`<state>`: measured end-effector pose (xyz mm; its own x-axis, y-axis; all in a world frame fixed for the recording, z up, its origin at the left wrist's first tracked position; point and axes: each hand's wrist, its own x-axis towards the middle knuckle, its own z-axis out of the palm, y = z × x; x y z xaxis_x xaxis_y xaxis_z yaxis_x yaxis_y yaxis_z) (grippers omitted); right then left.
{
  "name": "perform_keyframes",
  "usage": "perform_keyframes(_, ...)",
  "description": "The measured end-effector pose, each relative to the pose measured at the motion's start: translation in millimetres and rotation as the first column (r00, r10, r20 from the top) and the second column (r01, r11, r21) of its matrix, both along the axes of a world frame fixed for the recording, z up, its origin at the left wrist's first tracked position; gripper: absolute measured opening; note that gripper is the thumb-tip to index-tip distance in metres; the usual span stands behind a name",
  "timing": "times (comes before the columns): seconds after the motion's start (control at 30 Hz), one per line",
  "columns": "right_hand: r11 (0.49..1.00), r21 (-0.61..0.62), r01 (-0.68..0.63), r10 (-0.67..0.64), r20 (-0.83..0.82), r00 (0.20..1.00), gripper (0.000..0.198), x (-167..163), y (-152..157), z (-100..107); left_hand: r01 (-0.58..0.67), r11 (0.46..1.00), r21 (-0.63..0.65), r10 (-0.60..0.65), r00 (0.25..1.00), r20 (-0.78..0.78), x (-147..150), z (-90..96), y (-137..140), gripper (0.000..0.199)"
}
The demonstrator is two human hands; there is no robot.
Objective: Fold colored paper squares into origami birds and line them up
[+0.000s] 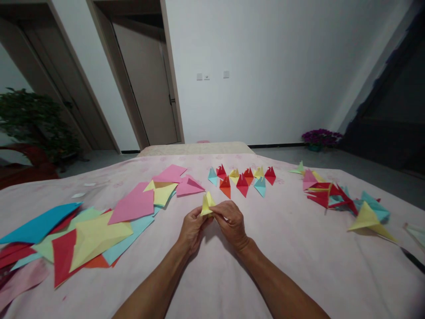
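A small yellow folded paper piece (207, 203), shaped like part of an origami crane, is held above the cloth in the middle of the view. My left hand (192, 228) pinches its left side, fingers closed around the lower edge. From the right, my right hand (230, 223) grips the other side between thumb and fingers. Where the fingertips meet, the paper's lower part is hidden. Beyond my hands, small origami cranes in red (242, 185), light blue (260, 186), orange (225, 187) and yellow stand in two rows.
Loose coloured paper sheets (96, 235) overlap at the left, with pink sheets (134, 204) farther back. At the right lies a pile of folded pieces, including a red one (320, 197) and a yellow one (368, 219). A pale pink cloth (279, 266) covers the table.
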<state>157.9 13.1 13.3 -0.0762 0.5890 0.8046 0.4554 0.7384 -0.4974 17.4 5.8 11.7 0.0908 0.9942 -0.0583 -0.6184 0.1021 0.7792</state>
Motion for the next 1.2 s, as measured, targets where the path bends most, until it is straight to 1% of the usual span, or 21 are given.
perform_keyframes(0.17, 0.995, -0.101, -0.003, -0.011, -0.146, 0.989, 0.009, -2, 2, -3, 0.071, 0.997, 0.043, -0.072, 0.997, 0.021, -2, -2.5, 0, 0.042)
perform_keyframes(0.27, 0.990, -0.142, 0.011, -0.039, -0.192, 0.981, 0.006, -6, 2, -2, 0.086, 0.995, 0.052, -0.087, 0.996, 0.026, -2, -5.3, 1, 0.040)
perform_keyframes(0.47, 0.973, -0.232, 0.002, -0.066, -0.268, 0.961, 0.009, -13, -1, 2, 0.069, 0.997, 0.026, -0.070, 0.997, 0.018, 0, -6.2, 2, 0.038)
perform_keyframes(0.6, 0.953, -0.301, -0.032, -0.052, -0.265, 0.963, 0.011, -13, -1, 2, 0.038, 0.999, 0.018, -0.038, 0.999, 0.007, 0, -7.0, 2, 0.041)
perform_keyframes(0.73, 0.934, -0.355, -0.046, -0.052, -0.263, 0.963, 0.018, -14, -2, 3, 0.025, 0.999, 0.024, -0.025, 0.999, -0.033, 0, -7.0, 2, 0.040)
perform_keyframes(0.83, 0.922, -0.382, -0.071, -0.054, -0.309, 0.950, 0.018, -14, -1, 7, 0.013, 1.000, 0.012, -0.012, 0.999, -0.048, -1, -5.7, 1, 0.041)
perform_keyframes(0.9, 0.894, -0.432, -0.120, -0.061, -0.381, 0.922, 0.019, -13, 1, 9, 0.006, 1.000, -0.003, -0.006, 0.999, -0.051, -1, -4.7, 1, 0.043)
perform_keyframes(0.93, 0.871, -0.466, -0.157, -0.063, -0.424, 0.904, 0.021, -12, 3, 9, 0.010, 1.000, -0.007, -0.011, 0.998, -0.056, -1, -4.3, 1, 0.044)
perform_keyframes(1.03, 0.769, -0.554, -0.320, -0.022, -0.523, 0.852, 0.031, -8, 7, 10, 0.041, 0.999, 0.000, -0.041, 0.996, -0.078, -2, -3.7, 1, 0.045)
perform_keyframes(1.1, 0.702, -0.581, -0.413, 0.025, -0.559, 0.829, 0.035, -5, 9, 11, 0.075, 0.997, 0.007, -0.074, 0.993, -0.093, -2, -3.5, 1, 0.045)
perform_keyframes(1.13, 0.678, -0.586, -0.444, 0.045, -0.569, 0.821, 0.036, -4, 10, 11, 0.093, 0.996, 0.008, -0.092, 0.991, -0.098, -3, -3.3, 1, 0.045)
perform_keyframes(1.2, 0.655, -0.591, -0.471, 0.063, -0.579, 0.813, 0.036, -2, 10, 12, 0.114, 0.993, 0.007, -0.113, 0.988, -0.101, -3, -3.0, 1, 0.045)
